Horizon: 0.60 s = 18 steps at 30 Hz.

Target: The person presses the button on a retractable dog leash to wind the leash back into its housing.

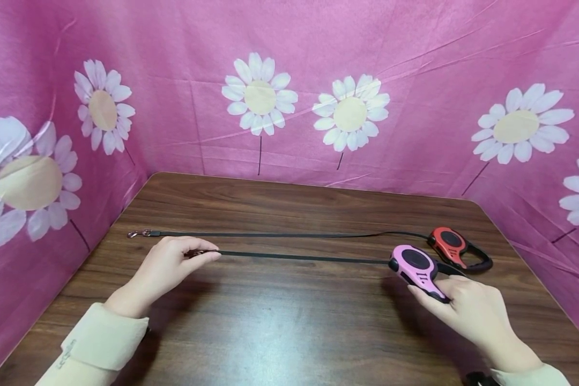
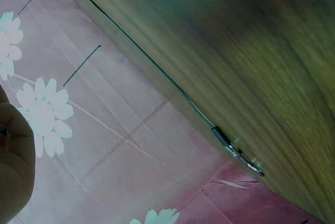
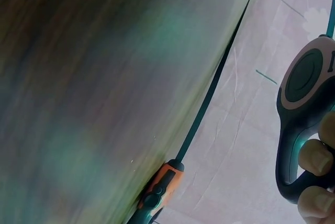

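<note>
Above the table (image 1: 280, 305), pinching clip (image 1: 196, 253) with left hand (image 1: 168, 268), gripping pink leash (image 1: 415, 262) with right hand (image 1: 480, 306), apparently holding strap (image 1: 304, 258) straight; probably needing lowering.

The left hand (image 1: 171, 268) extends from the lower left, thumb (image 1: 203, 261) and forefinger (image 1: 199, 245) pinched together. The right hand (image 1: 480, 308) extends from the lower right, fingers (image 3: 315, 157) curled in a grip, well apart from the left.

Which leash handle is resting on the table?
The red and black plastic leash handle; the pink and black one is held up by the right hand.
</note>
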{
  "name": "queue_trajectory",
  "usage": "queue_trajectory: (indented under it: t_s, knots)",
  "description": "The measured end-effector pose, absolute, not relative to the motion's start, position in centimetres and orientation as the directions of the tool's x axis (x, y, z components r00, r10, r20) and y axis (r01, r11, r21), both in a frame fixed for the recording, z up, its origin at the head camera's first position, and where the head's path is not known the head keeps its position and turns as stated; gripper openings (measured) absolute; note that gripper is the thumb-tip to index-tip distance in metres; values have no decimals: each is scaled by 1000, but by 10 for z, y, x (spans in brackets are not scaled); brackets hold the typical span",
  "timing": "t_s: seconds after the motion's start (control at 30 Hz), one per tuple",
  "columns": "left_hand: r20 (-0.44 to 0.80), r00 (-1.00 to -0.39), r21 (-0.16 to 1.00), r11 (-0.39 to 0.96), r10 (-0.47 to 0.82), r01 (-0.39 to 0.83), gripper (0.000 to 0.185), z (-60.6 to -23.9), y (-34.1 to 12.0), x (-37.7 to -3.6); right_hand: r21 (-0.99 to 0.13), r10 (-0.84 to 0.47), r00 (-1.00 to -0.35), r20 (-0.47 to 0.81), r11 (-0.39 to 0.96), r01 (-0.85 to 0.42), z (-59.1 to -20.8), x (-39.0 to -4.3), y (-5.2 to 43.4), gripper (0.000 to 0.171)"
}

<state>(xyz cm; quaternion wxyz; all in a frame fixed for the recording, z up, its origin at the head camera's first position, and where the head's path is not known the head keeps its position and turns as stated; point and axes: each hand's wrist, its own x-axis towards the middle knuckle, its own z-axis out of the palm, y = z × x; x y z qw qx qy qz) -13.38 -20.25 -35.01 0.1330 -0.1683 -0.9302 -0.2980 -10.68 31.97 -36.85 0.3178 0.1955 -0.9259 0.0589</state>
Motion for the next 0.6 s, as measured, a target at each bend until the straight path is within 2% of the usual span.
queue_trajectory:
  t_s: [0.2,0.6]
  knots:
    - [328,-916,530,757,232,381,10,-350,-197,-135,14,-328,-705,629,912,-411,-369,-109,318,52]
    - [372,-899,530,742,231,410,9,-348,-185,-136,27,-346,-671,656,899,-437,-371,-115,312,56]
